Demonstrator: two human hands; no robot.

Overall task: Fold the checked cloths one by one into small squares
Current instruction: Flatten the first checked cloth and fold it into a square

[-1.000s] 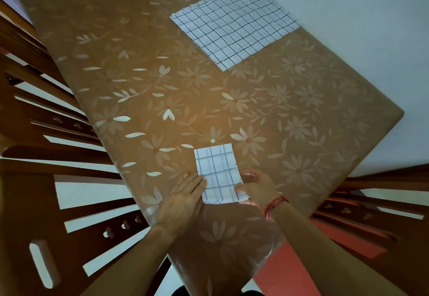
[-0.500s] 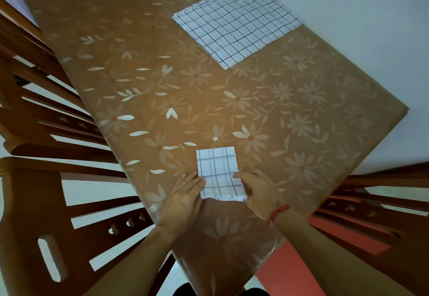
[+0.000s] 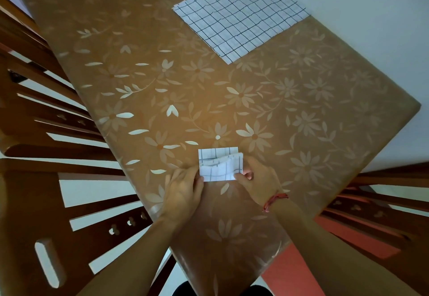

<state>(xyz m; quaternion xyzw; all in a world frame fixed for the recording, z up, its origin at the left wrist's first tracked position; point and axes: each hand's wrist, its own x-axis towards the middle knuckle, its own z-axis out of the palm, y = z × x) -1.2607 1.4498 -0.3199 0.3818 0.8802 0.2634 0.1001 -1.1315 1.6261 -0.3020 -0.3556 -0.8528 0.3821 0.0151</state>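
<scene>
A small folded white cloth with a dark check [image 3: 219, 164] lies near the table's front corner. Its near half is lifted and curves over towards the far half. My left hand [image 3: 183, 191] pinches the cloth's near left corner. My right hand [image 3: 257, 179], with a red thread at the wrist, pinches the near right corner. A larger checked cloth [image 3: 241, 15] lies spread flat at the far side of the table, well beyond both hands.
The table [image 3: 301, 114] wears a brown covering with pale flowers. Wooden chairs stand at the left [image 3: 46, 179] and at the right [image 3: 383, 203]. The table's corner ends just below my wrists, over a red floor [image 3: 292, 272].
The small cloth lay flat under both hands before. Now both hands have lifted its near edge and are rolling it over away from me.
</scene>
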